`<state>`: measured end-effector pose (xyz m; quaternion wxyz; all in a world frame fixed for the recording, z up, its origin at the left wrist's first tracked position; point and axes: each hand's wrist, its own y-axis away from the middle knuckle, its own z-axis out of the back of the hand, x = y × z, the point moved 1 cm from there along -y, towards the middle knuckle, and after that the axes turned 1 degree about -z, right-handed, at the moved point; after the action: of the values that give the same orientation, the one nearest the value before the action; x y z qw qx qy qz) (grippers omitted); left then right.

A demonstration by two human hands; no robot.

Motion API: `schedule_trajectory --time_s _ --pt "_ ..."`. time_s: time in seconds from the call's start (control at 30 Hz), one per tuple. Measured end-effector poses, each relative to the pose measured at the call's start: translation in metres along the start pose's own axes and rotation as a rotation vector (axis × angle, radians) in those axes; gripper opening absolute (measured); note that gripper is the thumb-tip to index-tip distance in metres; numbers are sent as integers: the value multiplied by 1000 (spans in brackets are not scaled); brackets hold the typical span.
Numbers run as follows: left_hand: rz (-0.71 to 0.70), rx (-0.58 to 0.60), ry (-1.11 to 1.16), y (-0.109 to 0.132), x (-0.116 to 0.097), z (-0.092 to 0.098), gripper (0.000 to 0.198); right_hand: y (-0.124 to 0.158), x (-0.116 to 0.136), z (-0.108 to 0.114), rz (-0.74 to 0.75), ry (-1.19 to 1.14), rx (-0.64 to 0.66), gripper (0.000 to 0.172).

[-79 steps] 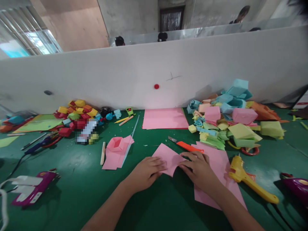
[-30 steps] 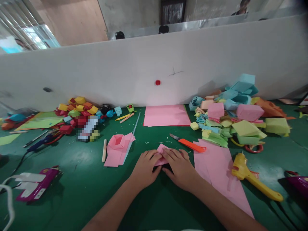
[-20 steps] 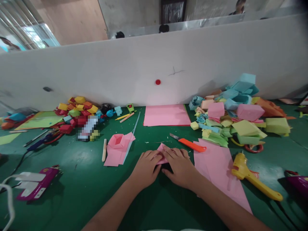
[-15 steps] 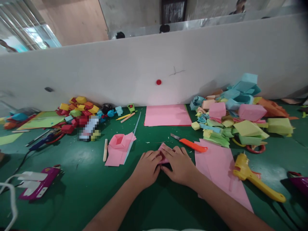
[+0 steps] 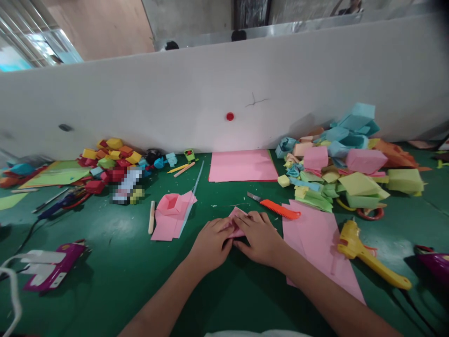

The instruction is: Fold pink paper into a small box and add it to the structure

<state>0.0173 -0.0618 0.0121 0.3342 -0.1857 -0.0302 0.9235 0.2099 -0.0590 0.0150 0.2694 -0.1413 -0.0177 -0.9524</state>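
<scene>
Ok | pink ppr (image 5: 237, 211) btwn L hand (image 5: 212, 243) & R hand (image 5: 262, 238), partly covered | both clamped on it | far tip peeks out

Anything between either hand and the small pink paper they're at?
Nothing visible. Fingers of the left hand and right hand are right on the folded pink paper. The orange utility knife lies beyond the right hand, off to the right, not between. The paper's underside is hidden.
</scene>
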Motion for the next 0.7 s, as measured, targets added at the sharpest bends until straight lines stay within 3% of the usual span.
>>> schedule_trajectory --time_s 0.7 --pt "-1 32 -5 0 -3 2 39 2 3 -4 -40 19 -32 62"
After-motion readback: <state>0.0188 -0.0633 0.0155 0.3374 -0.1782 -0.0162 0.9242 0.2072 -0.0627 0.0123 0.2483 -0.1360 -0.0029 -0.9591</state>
